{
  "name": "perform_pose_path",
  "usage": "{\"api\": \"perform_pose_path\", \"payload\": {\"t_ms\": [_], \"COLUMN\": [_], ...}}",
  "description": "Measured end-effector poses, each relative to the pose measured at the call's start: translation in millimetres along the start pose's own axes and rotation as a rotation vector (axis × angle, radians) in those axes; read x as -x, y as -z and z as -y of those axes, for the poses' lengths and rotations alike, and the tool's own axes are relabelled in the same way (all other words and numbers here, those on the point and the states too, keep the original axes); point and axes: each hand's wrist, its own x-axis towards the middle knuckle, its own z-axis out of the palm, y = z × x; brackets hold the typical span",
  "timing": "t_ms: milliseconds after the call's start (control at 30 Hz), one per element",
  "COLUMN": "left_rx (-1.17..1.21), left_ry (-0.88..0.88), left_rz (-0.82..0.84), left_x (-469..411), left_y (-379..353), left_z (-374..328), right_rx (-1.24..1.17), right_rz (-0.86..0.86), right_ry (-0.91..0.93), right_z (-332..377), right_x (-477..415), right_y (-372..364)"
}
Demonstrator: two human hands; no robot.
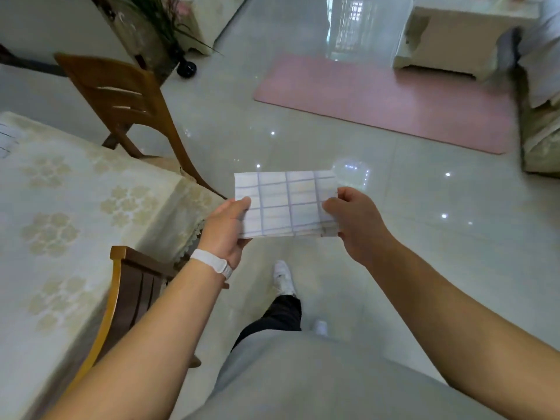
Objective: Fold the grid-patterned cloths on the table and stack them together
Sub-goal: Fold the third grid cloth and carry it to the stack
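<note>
A folded white cloth with a purple grid pattern (286, 204) is held flat in the air over the floor, to the right of the table (60, 207). My left hand (225, 230) grips its left edge, thumb on top. My right hand (353, 218) pinches its right edge. At the table's far left edge a sliver of another white cloth with dark lines (7, 140) shows, mostly cut off by the frame.
The table has a cream floral cover. One wooden chair (127, 95) stands at its far corner, another (133, 286) close by my left forearm. A pink mat (388, 101) lies on the glossy tile floor ahead. My legs and white shoes (283, 275) are below.
</note>
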Motion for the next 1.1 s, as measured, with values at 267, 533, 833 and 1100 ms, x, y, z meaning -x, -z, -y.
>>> {"api": "perform_pose_path", "payload": {"t_ms": [267, 533, 833, 1100], "left_rx": [0.107, 0.173, 0.235, 0.261], "left_ry": [-0.017, -0.065, -0.064, -0.027], "left_rz": [-0.026, -0.070, -0.118, -0.248], "left_x": [-97.5, -198.6, -261.9, -336.8], "left_y": [-2.4, 16.1, 49.3, 35.3], "left_z": [-53.3, -136.3, -185.0, -224.2], "right_rx": [0.064, 0.147, 0.184, 0.229], "right_rz": [0.032, 0.077, 0.203, 0.285], "right_ry": [-0.020, 0.040, 0.091, 0.046], "right_z": [41.3, 107.3, 153.6, 187.5], "right_x": [-94.0, -191.5, -270.9, -369.2], "right_y": [-51.6, -132.7, -199.6, -234.2]}}
